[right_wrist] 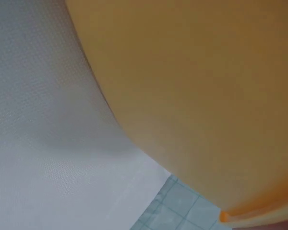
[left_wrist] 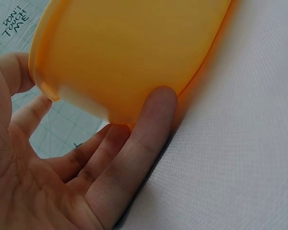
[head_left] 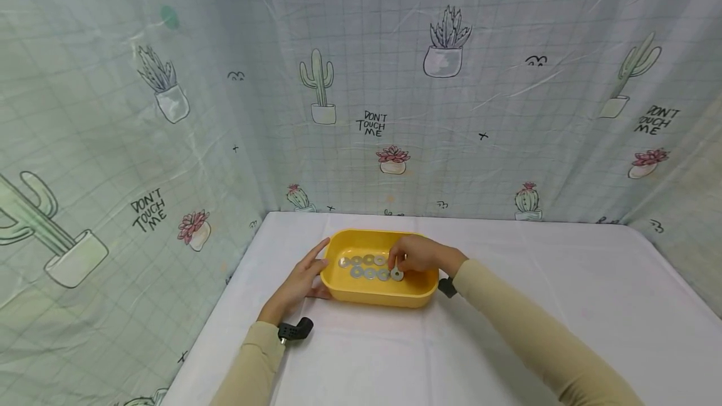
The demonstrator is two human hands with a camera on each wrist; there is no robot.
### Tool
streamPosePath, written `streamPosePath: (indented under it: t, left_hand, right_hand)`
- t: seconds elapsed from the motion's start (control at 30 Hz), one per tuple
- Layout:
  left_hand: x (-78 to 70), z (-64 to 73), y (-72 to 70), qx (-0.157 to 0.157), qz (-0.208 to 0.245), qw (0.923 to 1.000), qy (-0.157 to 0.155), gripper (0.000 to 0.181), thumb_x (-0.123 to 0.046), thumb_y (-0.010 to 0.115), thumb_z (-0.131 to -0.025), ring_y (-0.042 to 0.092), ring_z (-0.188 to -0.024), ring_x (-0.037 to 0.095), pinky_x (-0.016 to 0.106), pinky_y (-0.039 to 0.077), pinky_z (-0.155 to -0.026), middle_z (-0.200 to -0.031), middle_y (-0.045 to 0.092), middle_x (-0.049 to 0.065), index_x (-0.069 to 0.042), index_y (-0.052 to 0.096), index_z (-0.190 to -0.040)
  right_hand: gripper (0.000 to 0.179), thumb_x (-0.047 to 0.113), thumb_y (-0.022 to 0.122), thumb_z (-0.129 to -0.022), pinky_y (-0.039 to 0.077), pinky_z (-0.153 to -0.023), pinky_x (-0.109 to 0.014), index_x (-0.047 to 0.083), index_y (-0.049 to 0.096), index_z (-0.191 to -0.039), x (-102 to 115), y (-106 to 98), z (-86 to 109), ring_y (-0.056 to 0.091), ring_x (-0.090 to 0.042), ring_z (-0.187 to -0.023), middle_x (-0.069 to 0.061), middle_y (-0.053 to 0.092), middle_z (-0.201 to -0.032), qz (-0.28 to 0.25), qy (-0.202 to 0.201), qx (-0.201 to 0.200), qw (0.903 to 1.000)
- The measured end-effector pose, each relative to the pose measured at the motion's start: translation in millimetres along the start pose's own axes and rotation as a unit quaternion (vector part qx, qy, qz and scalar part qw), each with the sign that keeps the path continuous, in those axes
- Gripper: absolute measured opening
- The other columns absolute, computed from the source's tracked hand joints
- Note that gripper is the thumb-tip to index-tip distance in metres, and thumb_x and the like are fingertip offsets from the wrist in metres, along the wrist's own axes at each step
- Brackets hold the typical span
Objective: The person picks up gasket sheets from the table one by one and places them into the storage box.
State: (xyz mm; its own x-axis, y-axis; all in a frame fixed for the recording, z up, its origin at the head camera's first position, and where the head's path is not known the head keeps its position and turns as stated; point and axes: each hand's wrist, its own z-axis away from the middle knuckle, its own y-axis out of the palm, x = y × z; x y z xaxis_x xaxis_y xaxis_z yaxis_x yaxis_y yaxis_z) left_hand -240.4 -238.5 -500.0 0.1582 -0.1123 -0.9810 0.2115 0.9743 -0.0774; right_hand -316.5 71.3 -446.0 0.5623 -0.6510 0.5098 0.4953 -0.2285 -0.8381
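A shallow yellow tray (head_left: 372,299) stands on the white table, with flat round metal washers (head_left: 369,274) lying in two rows inside it. My left hand (head_left: 299,284) holds the tray's left end; in the left wrist view its thumb lies at the rim and its other fingers (left_wrist: 156,112) rest against the outer wall. Inside the tray, my right hand (head_left: 417,252) reaches over the right side with fingertips pointing down, pinching the washer (head_left: 397,275) at the right end of the near row. The right wrist view is mostly filled by the tray's outer wall (right_wrist: 192,96).
A white cloth covers the table (head_left: 507,331). Behind it and along the left hangs a pale curtain (head_left: 350,30) printed with cacti. Each wrist wears a black camera, the left one (head_left: 296,329) low beside the tray.
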Motion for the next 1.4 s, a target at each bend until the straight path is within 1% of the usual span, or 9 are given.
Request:
streamPosePath:
  t: [0.23,0.33,0.5,0.57,0.77,0.97,1.17,1.27,1.4]
  left_hand:
    - [2.4,-1.6,-0.8,0.003,0.002,1.0,-0.002,0.052,-0.03,0.046,-0.109,0.07,-0.099,0.026,0.05,0.066,-0.078,-0.147,0.045,0.022,-0.049,0.034,-0.155]
    - [3.3,-2.1,-1.1,0.002,0.0,1.0,0.002,0.052,-0.03,0.046,-0.109,0.07,-0.099,0.026,0.05,0.066,-0.077,-0.147,0.046,0.023,-0.048,0.033,-0.156]
    - [4.8,-2.7,-1.6,0.002,-0.005,1.0,0.004,0.052,-0.031,0.046,-0.109,0.07,-0.099,0.026,0.049,0.066,-0.077,-0.145,0.049,0.021,-0.049,0.032,-0.156]
    - [5.0,-2.6,-2.0,0.001,-0.004,1.0,0.001,0.051,-0.032,0.046,-0.109,0.07,-0.098,0.026,0.049,0.066,-0.077,-0.145,0.05,0.02,-0.051,0.033,-0.155]
    - [4.6,-2.3,-4.7,-0.014,-0.007,0.9999,-0.004,0.051,-0.033,0.049,-0.108,0.07,-0.096,0.027,0.048,0.066,-0.075,-0.139,0.052,0.02,-0.053,0.036,-0.153]
    - [7.1,-0.6,-5.5,-0.021,-0.006,0.9997,-0.01,0.05,-0.033,0.048,-0.108,0.07,-0.095,0.026,0.048,0.066,-0.075,-0.137,0.053,0.019,-0.053,0.036,-0.152]
    - [7.3,-1.8,-3.2,-0.01,-0.002,0.9999,-0.006,0.05,-0.033,0.047,-0.108,0.07,-0.097,0.026,0.049,0.066,-0.076,-0.138,0.052,0.019,-0.053,0.035,-0.153]
    - [6.7,-2.4,-2.9,-0.004,0.001,1.0,-0.004,0.05,-0.032,0.047,-0.109,0.07,-0.098,0.027,0.05,0.066,-0.077,-0.139,0.051,0.019,-0.052,0.035,-0.153]
    - [5.3,-3.1,-3.0,-0.001,-0.004,1.0,0.001,0.051,-0.032,0.047,-0.109,0.07,-0.098,0.027,0.049,0.066,-0.076,-0.14,0.051,0.02,-0.051,0.035,-0.154]
  right_hand:
    - [0.015,0.003,0.07,-0.093,0.051,-0.071,-0.024,0.016,0.077,-0.095,3,1,1.2,0.055,-0.012,-0.075,0.004,0.068,-0.084,0.02,0.018,-0.011,0.9996]
    - [0.015,0.003,0.071,-0.092,0.051,-0.072,-0.025,0.016,0.077,-0.094,2,3,0.7,0.055,-0.012,-0.075,0.004,0.069,-0.084,0.03,0.022,-0.014,0.9992]
    - [0.007,0.009,0.073,-0.093,0.051,-0.074,-0.027,0.015,0.076,-0.094,0,3,1.1,0.056,-0.012,-0.076,0.004,0.07,-0.085,0.039,0.021,-0.031,0.9985]
    - [0.006,0.01,0.071,-0.094,0.051,-0.073,-0.027,0.014,0.076,-0.096,1,2,2.5,0.056,-0.013,-0.076,0.004,0.069,-0.085,0.027,0.02,-0.045,0.9984]
    - [0.014,0.008,0.062,-0.098,0.05,-0.068,-0.025,0.009,0.076,-0.103,0,-7,9.6,0.055,-0.015,-0.075,-0.001,0.07,-0.088,-0.024,0.013,-0.091,0.9955]
    - [0.016,0.008,0.06,-0.1,0.054,-0.065,-0.026,0.004,0.072,-0.108,-5,-9,25.9,0.059,-0.015,-0.073,-0.006,0.07,-0.086,-0.088,0.012,-0.127,0.9879]
    - [0.017,0.01,0.06,-0.1,0.057,-0.064,-0.026,0.004,0.072,-0.11,-11,-11,42.8,0.06,-0.015,-0.072,-0.003,0.069,-0.085,-0.1,0.012,-0.168,0.9806]
    - [0.015,0.011,0.061,-0.1,0.057,-0.063,-0.026,0.007,0.072,-0.109,-11,-12,49.2,0.06,-0.016,-0.072,-0.008,0.07,-0.086,-0.109,0.011,-0.183,0.977]
    - [0.012,0.012,0.063,-0.101,0.056,-0.062,-0.028,0.011,0.072,-0.107,-11,-12,54.7,0.06,-0.018,-0.072,-0.01,0.07,-0.086,-0.124,0.011,-0.201,0.9717]
